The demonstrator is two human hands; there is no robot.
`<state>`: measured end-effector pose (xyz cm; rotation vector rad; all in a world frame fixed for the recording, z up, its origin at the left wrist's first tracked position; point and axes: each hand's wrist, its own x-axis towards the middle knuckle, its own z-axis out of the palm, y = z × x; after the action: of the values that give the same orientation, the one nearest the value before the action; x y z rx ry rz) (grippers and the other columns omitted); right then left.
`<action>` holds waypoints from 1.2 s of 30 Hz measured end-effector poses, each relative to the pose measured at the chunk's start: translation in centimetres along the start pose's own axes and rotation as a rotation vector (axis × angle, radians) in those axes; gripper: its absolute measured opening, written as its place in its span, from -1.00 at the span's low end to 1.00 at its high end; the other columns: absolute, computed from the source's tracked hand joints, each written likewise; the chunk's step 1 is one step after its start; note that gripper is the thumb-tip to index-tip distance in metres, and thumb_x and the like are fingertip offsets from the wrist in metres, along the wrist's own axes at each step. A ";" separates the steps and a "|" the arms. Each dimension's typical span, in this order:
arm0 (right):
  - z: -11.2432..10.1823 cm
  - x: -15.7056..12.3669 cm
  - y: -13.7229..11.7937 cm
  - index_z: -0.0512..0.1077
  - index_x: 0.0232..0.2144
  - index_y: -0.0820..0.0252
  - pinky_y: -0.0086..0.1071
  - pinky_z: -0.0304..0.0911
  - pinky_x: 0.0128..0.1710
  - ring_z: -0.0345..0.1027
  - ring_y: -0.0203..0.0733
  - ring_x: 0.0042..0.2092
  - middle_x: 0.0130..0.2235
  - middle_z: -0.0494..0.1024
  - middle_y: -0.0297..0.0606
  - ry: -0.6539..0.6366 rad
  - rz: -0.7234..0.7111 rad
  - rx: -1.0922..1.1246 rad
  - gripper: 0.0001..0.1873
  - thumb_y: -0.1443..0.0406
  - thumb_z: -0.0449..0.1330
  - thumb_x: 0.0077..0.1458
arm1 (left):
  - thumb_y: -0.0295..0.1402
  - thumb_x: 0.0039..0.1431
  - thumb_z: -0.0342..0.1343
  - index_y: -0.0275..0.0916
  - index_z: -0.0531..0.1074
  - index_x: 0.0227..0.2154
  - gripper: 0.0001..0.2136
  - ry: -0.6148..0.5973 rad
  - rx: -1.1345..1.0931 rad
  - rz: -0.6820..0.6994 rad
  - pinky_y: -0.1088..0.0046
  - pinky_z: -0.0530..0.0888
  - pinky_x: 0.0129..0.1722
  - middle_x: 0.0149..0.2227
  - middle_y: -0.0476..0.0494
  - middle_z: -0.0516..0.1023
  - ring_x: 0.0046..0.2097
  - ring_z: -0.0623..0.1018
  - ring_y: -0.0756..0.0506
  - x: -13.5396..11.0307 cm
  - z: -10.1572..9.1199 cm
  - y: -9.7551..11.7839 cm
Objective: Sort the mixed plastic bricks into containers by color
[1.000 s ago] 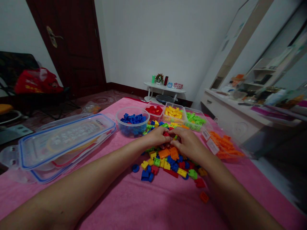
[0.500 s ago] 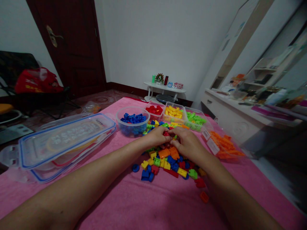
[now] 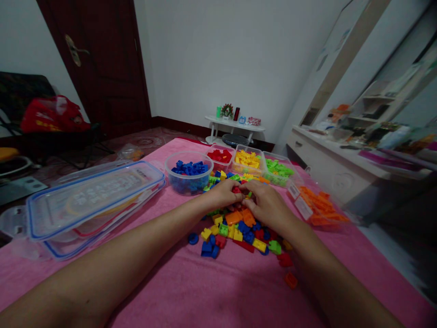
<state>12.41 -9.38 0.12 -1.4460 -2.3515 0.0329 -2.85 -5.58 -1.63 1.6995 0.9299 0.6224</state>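
Note:
My left hand (image 3: 226, 193) and my right hand (image 3: 268, 200) meet fingertip to fingertip over a heap of mixed plastic building bricks (image 3: 235, 233). A small red brick (image 3: 236, 189) shows at my left fingers, which are closed on it. The fingers of my right hand curl inward against the left ones; what they pinch, if anything, is hidden. Just below the hands lie orange bricks (image 3: 234, 217), with yellow, blue, green and red ones around them. One loose orange piece (image 3: 291, 280) lies nearer me, and a blue ring (image 3: 193, 238) sits at the heap's left.
Behind the heap stand a round tub of blue bricks (image 3: 170, 178) and boxes of red (image 3: 220, 156), yellow (image 3: 247, 159) and green bricks (image 3: 278, 168). A box of orange bricks (image 3: 319, 208) is at right. Stacked lidded containers (image 3: 102, 196) occupy the pink cloth's left side (image 3: 164, 291).
Almost nothing differs. Both hands stay together over the heap, with only a slight shift of the fingers around the red brick.

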 end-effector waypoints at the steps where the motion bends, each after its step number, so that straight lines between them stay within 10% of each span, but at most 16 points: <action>1: 0.0 0.0 0.0 0.41 -0.14 0.15 -0.33 0.21 -0.15 0.34 -0.16 -0.13 -0.16 0.48 -0.20 0.002 0.003 -0.001 -0.65 0.43 0.09 -0.03 | -0.50 0.01 0.00 -0.34 0.38 -0.33 -0.86 0.004 0.000 -0.003 0.65 0.38 -0.60 -0.57 0.02 0.40 -0.55 0.44 0.07 0.0 0.0 0.0; 36: 0.9 -0.2 -0.5 0.36 -0.16 0.15 -0.32 0.18 -0.16 0.33 -0.11 -0.11 -0.14 0.45 -0.19 0.048 0.036 -0.054 -0.66 0.43 0.06 -0.04 | -0.41 -0.04 0.02 -0.33 0.37 -0.40 -0.87 0.125 0.226 0.101 0.63 0.33 -0.64 -0.54 0.01 0.39 -0.57 0.41 0.05 0.2 0.1 -0.8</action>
<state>11.77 -9.61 -0.63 -1.4972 -2.3045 -0.0560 -2.86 -5.38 -2.46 1.9357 1.0393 0.7196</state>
